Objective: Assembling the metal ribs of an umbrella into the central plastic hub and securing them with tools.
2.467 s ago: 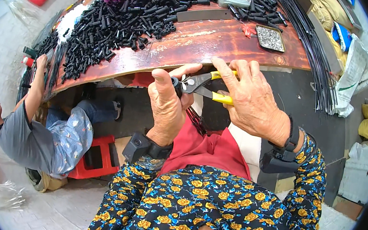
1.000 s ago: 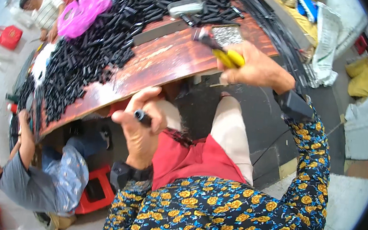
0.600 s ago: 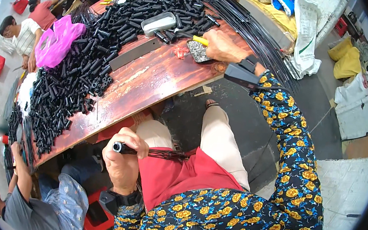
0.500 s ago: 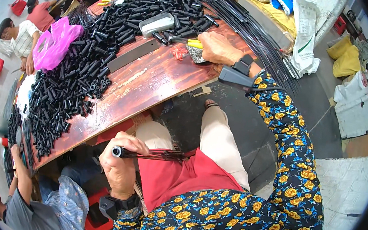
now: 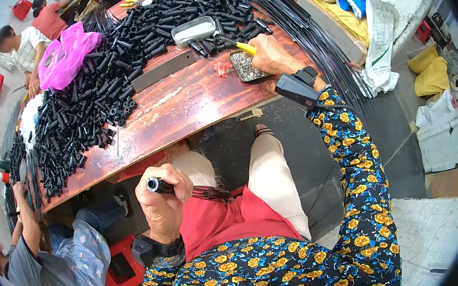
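My left hand [image 5: 165,199] is closed around a black tube [image 5: 154,184], whose open, pale-ringed end points left. Thin dark rods [image 5: 212,194] run from behind that fist across the red apron on my lap. Over the table's near right part, my right hand [image 5: 274,55] grips a yellow-handled tool [image 5: 246,48] with a dark, slim front end pointing left; its exact kind I cannot make out. Right below this hand sits a small tray [image 5: 248,70] of tiny silvery pieces, partly covered by the fingers. A crumpled reddish plastic scrap [image 5: 222,67] lies beside the tray.
A big heap of black tubes [image 5: 107,72] covers much of the wooden table [image 5: 172,100]. A clear plastic box [image 5: 195,31], a grey metal bar [image 5: 164,70] and a pink bag [image 5: 69,57] lie there. Long black rods [image 5: 314,40] line the far right edge. Co-workers sit along the left.
My left hand has shifted slightly right with the black tube. My right hand has tilted the yellow-handled tool, and more of the small tray shows beneath it.
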The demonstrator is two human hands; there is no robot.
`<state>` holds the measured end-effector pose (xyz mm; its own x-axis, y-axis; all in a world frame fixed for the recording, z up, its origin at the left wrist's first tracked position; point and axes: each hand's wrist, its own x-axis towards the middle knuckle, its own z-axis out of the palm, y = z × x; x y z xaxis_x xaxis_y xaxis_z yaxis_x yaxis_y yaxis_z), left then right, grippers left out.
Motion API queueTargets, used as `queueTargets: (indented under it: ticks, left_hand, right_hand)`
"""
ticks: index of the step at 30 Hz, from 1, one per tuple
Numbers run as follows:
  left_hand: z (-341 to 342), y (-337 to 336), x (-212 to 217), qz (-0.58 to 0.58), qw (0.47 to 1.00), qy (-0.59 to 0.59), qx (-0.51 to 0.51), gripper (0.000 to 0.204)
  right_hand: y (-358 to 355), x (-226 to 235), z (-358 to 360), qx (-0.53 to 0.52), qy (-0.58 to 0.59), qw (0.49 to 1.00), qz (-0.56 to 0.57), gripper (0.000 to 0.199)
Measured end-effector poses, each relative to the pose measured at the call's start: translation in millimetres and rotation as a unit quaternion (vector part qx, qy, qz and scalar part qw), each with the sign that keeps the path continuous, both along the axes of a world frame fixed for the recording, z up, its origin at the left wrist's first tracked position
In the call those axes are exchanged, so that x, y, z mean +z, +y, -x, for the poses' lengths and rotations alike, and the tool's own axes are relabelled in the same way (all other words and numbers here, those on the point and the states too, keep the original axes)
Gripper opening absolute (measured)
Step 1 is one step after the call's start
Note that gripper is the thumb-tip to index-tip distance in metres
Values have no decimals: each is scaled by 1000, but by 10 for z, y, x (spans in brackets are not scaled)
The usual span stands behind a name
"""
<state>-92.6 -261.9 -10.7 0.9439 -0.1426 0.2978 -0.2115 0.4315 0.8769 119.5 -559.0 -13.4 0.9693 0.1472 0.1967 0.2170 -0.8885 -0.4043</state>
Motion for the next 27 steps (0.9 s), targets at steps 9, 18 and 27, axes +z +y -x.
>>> queueTargets:
  ticks: [9,18,27]
  left_hand:
    - [-1,-49,-17,55,998,17,10,65]
    - [59,-102,8,43,999,11,31,69]
    - [78,-60,12,37,997,39,62,81]
  right_hand:
    - [-103,235,264,76,58,956,-276,24]
    - [209,529,1067,175,96,846,-494,25]
    - [965,536,1642,257,96,802,-530,23]
